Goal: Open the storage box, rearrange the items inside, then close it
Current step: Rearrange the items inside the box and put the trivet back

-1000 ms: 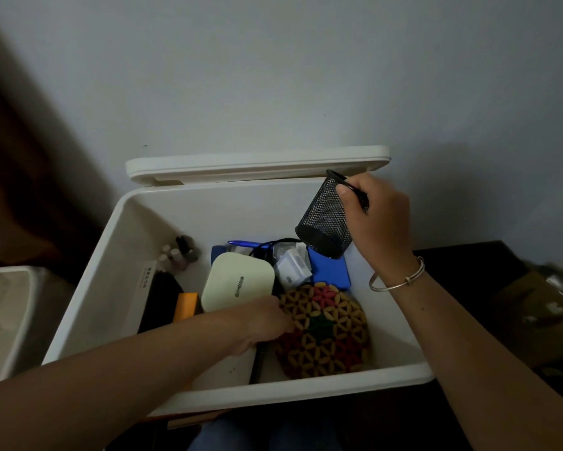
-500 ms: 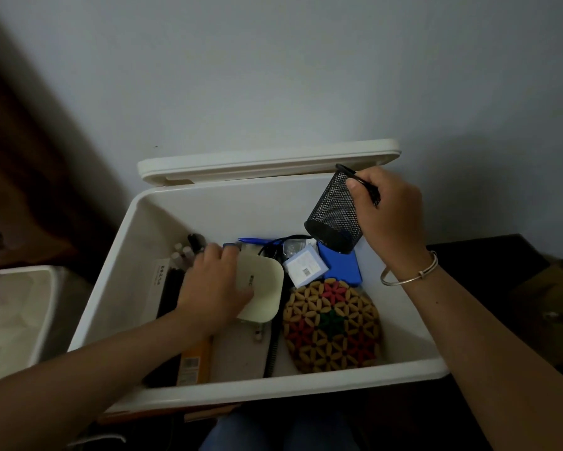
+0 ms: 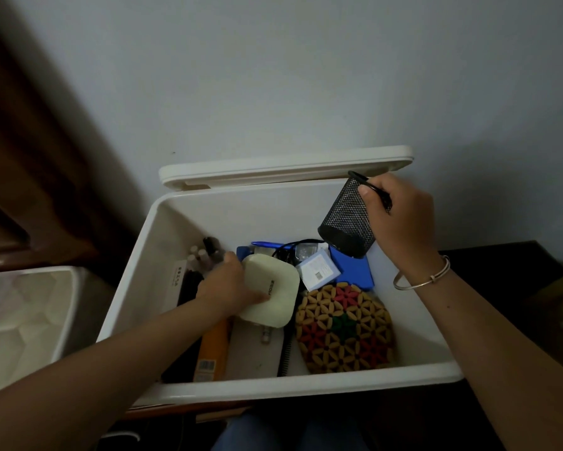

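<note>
Storage box (image 3: 208,390) open | left hand (image 3: 223,288) grips cream case (image 3: 270,289) | right hand (image 3: 400,219) holds mesh cup (image 3: 348,222)

Inside the storage box (image 3: 189,222): flat case (image 3: 270,289) left of woven mat (image 3: 343,330), mesh cup (image 3: 350,219) above, behind.

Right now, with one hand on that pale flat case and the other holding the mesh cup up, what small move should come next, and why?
Probably lift the cream case aside with the left hand. It lies tilted over other items, and the right hand holds the mesh cup above the crowded box, seemingly waiting for a free spot.
</note>
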The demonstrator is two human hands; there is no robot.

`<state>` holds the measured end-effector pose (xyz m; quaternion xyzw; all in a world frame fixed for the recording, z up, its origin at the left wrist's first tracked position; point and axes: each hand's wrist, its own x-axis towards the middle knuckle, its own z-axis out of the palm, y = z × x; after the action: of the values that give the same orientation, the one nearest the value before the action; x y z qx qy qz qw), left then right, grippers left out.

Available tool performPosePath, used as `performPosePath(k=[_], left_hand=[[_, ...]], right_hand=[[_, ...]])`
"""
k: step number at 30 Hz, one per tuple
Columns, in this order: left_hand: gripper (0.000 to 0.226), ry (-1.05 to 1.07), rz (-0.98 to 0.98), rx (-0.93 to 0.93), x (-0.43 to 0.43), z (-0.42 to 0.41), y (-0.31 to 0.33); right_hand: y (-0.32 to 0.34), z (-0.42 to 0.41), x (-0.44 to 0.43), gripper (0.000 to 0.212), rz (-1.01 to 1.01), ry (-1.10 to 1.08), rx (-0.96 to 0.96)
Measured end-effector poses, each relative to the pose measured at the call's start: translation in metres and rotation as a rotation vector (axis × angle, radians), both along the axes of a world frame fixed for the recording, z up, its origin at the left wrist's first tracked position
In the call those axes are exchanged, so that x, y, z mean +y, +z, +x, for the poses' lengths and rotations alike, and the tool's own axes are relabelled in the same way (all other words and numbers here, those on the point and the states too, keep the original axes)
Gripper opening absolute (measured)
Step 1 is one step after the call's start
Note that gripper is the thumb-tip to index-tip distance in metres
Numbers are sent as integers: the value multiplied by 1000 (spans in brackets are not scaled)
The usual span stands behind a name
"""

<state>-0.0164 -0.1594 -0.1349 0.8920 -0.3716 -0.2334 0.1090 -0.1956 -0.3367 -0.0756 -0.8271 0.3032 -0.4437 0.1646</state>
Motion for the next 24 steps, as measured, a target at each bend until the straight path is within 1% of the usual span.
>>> performPosePath(k=[2,3,6,8,9,12,13,14,17,20,21,24], left_hand=[[36,-57,-34,23,1,2,5],[30,-68,-45,42,1,2,8],[28,-38,-89,102,7,2,16],[26,47,-160,148,13,6,22],[26,121,-221,224,17,10,26],[30,362,-449,634,31,21,41],[32,407,-509,725,37,24,44],[32,427,-564,772,42,26,47],[28,420,-746,804,57,29,51],[29,417,-873,845,68,29,51],[31,408,-906,873,71,30,50],[46,376,-989,959,77,32,51]], right_hand=[[0,0,0,18,-10,3,3],[-1,0,0,18,-19,3,6],[0,1,1,16,-42,27,7],[0,1,4,14,-76,75,27],[0,2,6,13,-96,109,47],[0,4,11,12,-72,244,198],[-1,5,12,14,-56,283,277],[-3,7,14,16,-58,306,357],[-8,11,18,18,-164,292,517],[-9,13,21,15,-242,220,561],[-9,12,22,14,-243,193,596],[-13,9,22,13,-206,134,795]])
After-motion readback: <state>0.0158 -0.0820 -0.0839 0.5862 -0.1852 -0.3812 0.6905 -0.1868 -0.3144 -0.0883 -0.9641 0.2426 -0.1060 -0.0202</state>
